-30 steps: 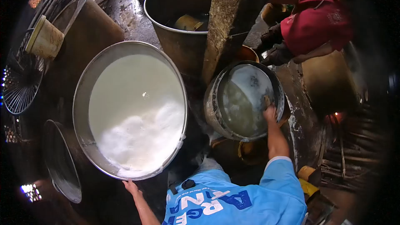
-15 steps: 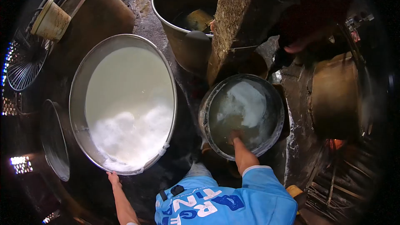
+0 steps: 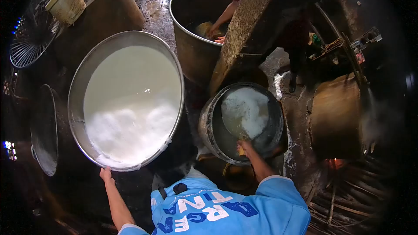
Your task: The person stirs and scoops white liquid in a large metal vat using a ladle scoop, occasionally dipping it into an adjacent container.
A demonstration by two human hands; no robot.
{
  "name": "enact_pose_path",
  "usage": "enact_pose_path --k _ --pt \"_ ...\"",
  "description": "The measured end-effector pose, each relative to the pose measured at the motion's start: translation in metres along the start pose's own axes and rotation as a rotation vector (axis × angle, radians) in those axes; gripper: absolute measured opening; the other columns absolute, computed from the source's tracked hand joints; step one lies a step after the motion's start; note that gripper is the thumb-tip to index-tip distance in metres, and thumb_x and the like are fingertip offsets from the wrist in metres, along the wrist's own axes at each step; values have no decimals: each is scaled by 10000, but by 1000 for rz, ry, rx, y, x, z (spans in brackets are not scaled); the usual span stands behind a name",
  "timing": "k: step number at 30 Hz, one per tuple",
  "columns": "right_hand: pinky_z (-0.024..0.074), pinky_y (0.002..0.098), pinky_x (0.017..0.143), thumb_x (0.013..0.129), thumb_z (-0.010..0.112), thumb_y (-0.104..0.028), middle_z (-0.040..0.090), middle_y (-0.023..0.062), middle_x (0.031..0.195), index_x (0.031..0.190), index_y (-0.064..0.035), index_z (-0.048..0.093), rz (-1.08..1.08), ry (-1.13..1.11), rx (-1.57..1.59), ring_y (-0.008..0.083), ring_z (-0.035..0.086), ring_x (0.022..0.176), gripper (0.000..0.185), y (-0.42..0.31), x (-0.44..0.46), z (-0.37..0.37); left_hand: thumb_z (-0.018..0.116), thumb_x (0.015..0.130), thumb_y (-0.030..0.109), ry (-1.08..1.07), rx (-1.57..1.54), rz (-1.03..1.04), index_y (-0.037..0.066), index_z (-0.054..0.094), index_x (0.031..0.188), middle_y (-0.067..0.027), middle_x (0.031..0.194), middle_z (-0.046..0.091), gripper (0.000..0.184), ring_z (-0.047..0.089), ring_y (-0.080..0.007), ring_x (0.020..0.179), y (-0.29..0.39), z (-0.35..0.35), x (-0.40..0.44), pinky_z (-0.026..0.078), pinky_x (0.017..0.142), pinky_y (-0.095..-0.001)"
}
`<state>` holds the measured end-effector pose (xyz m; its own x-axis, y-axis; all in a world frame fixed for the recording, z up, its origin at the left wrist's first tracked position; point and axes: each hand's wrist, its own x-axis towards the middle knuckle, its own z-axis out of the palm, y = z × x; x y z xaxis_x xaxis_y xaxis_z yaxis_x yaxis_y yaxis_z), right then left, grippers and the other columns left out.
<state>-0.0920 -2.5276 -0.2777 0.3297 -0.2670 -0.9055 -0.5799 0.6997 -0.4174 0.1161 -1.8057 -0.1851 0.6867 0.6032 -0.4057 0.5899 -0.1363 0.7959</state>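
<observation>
My left hand (image 3: 106, 174) grips the near rim of a wide metal vat (image 3: 74, 87), its fingers closed over the edge. Milky white liquid (image 3: 126, 78) fills this vat, with thick white foam (image 3: 130, 132) toward my side. Over a smaller round bucket (image 3: 207, 122) on the right, my right hand (image 3: 247, 146) is closed around a yellowish handle (image 3: 241, 150). The handle's other end reaches into the cloudy liquid, where its head cannot be made out clearly. A patch of white foam (image 3: 249, 109) floats just beyond that hand.
Another person's arm (image 3: 226, 17) reaches into a deep metal vat (image 3: 191, 48) behind a slanting wooden post (image 3: 244, 26). A white bucket (image 3: 67, 2) stands at upper left. On the right, a brown drum (image 3: 335, 113) sits above a glowing fire (image 3: 334, 163) and sticks (image 3: 352, 196).
My right hand has lifted out of the liquid and now shows a yellowish handle in its grip. The left hand stays on the vat's rim. The other person's arm has come into view.
</observation>
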Motion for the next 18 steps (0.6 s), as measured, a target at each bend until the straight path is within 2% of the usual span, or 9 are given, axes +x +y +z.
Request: enact_pose_path --k 2,3,6,7,10,11,14,16,18 --pt "445 326 430 830 574 -48 467 32 557 754 -59 515 -68 -86 -137 169 481 471 97 4 8 -35 525 780 -54 -45 16 9 -57 549 1177 -94 1073 619 397 575 -175 931 -5 -5 13 444 839 -294" --pt "447 323 431 831 581 -48 480 34 566 758 -54 519 -101 -126 -205 169 490 477 96 6 11 -54 550 768 -46 -9 45 41 -45 602 959 -67 937 634 198 571 -150 817 -2 -3 7 451 747 -286" --pt "452 311 436 833 596 -69 511 42 583 763 -36 534 -176 -73 -307 165 522 501 99 -7 -32 -73 584 716 -20 30 51 77 -10 582 797 -25 780 576 81 513 -130 699 9 1 -9 424 647 -307" --pt "454 305 432 838 605 -79 535 48 599 766 -18 549 -310 -325 -150 159 531 494 110 -31 -106 -48 595 719 -21 1 59 78 -20 565 779 -32 767 576 67 507 -130 697 4 -2 -2 418 640 -303" --pt "448 303 425 828 619 -56 528 49 606 794 -8 542 81 -16 -196 158 519 480 97 -25 -58 -96 606 728 -16 3 36 104 -34 550 776 -44 758 579 76 504 -135 697 2 -1 -3 419 635 -301" --pt "436 297 414 813 626 -18 518 57 607 832 5 530 -132 -164 -273 162 512 470 100 -27 -85 -95 611 735 -13 10 75 133 -37 548 781 -51 758 582 81 507 -138 698 1 0 -2 423 638 -303" --pt "427 297 405 808 620 7 504 65 599 851 8 513 -71 37 -475 170 509 469 115 -74 -191 -10 617 763 -22 23 164 189 -50 562 869 -83 811 615 122 545 -155 733 -1 0 -5 444 669 -304" --pt "429 309 400 809 603 14 507 67 585 806 9 523 -37 42 -546 169 512 463 81 -81 -206 9 608 791 -51 5 181 187 -63 600 1028 -121 916 672 237 610 -176 799 1 0 -8 467 717 -296" --pt "435 320 405 794 590 28 500 70 569 787 9 534 -44 20 -641 174 512 466 60 -88 -233 45 577 816 -86 -47 105 234 -62 561 1033 -150 970 664 219 616 -179 827 7 0 -20 475 760 -301"
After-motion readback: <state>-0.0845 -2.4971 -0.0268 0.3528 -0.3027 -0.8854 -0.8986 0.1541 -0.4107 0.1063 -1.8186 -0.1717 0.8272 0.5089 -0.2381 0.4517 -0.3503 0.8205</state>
